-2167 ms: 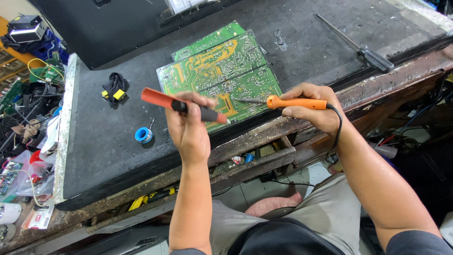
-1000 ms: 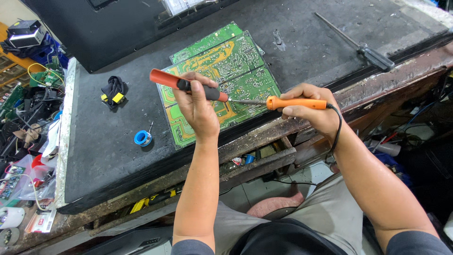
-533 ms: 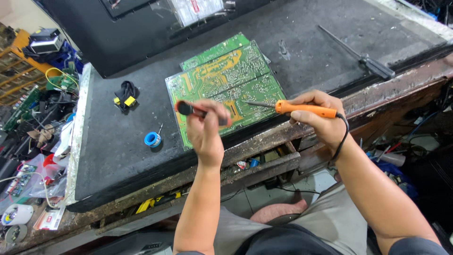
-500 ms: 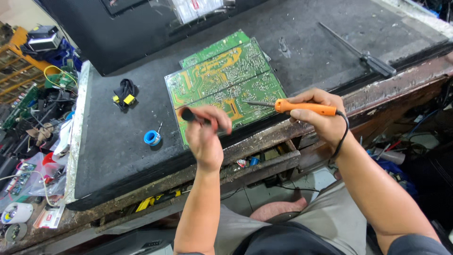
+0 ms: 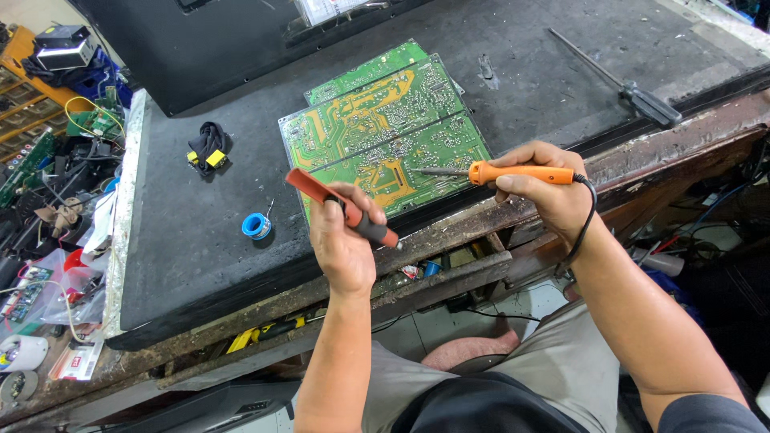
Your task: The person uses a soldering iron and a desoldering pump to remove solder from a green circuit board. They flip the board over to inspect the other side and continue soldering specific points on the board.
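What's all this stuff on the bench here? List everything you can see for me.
circuit boards: two, green, overlapping at the middle of the black mat.
black mat: one, covers the bench top.
solder spool: one, blue, on the mat left of the boards.
cable bundle: one, black with yellow plugs, upper left of the mat.
screwdriver: one, dark, long, far right of the mat.
clutter of parts and wires: many, mixed colours, left of the bench.
desoldering pump: one, red and black, in the left hand.
soldering iron: one, orange, tip over the front board.
left hand: grips the pump.
right hand: grips the iron.
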